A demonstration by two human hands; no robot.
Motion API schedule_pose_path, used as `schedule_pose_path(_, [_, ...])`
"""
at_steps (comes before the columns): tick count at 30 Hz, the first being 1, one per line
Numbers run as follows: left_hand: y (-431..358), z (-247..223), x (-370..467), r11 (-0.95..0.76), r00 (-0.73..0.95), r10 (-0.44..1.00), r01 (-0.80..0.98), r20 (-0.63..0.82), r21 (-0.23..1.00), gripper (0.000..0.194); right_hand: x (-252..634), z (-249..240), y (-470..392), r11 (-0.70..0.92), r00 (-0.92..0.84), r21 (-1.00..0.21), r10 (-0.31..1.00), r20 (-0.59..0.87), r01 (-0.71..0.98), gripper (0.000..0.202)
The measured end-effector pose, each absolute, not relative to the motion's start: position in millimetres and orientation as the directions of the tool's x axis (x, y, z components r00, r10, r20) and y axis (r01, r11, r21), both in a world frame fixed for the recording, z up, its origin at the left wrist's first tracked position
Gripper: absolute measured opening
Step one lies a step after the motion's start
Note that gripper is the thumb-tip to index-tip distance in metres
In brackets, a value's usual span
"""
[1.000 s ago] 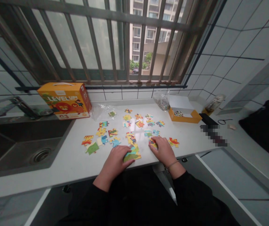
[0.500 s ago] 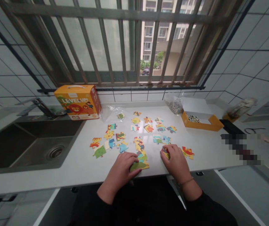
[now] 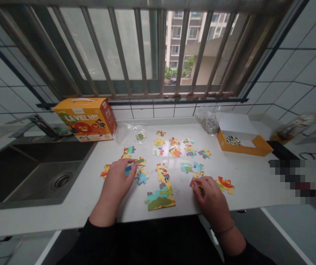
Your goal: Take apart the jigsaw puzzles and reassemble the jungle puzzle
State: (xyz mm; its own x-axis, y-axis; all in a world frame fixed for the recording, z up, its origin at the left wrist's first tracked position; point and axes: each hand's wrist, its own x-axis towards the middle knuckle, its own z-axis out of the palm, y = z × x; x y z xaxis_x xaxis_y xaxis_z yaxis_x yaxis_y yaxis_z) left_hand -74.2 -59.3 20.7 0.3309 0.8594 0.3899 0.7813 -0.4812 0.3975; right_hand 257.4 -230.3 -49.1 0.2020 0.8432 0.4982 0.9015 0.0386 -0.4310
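Joined puzzle pieces (image 3: 162,198) form an upright strip with a wider green-hill base at the counter's front, between my hands. My left hand (image 3: 118,182) hovers over the loose pieces on the left, fingers stretched and thumb apart. Its fingertips are beside a red, yellow and green puzzle piece (image 3: 140,162); a light-blue piece (image 3: 141,177) lies just below. My right hand (image 3: 211,193) is closed on a red and yellow puzzle piece (image 3: 193,181), partly covered by the fingers. To its right lies a red and yellow piece (image 3: 225,184).
Several loose pieces (image 3: 175,152) are spread toward the back. An orange box (image 3: 84,119) and a clear plastic bag (image 3: 126,133) stand behind on the left, beside the sink (image 3: 76,193). At the back right are a bag of pieces (image 3: 210,123) and an open yellow box (image 3: 243,148).
My left hand has left the joined pieces and moved left and away from me, over the loose pieces. My right hand still holds its piece near the same spot. The view has shifted slightly.
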Motion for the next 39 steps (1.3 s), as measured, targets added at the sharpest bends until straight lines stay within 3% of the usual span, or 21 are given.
schedule_pose_path(6, [-19,22,-122,-0.226,0.173,0.957,0.947,0.232,0.229,0.046,258,-52,-230,0.064,0.185,-0.431,0.839,0.511,0.900,0.012])
schedule_pose_path(14, [-10,31,-167,-0.072,0.019,0.987,0.941,0.163,0.331,0.039,260,-52,-231,0.067,0.164,-0.414,0.851,0.498,0.908,0.015])
schedule_pose_path(20, [5,26,-162,-0.140,0.113,0.989,0.930,0.096,0.339,0.033,260,-49,-230,0.071,0.157,-0.402,0.848,0.507,0.913,0.020])
schedule_pose_path(29, [61,9,-97,-0.319,0.305,0.948,0.900,0.094,0.297,0.045,258,-46,-230,0.056,0.170,-0.424,0.863,0.476,0.904,0.019])
schedule_pose_path(39, [90,4,-88,-0.365,0.347,0.931,0.885,0.116,0.289,0.060,258,-44,-230,0.039,0.171,-0.414,0.872,0.459,0.910,0.020])
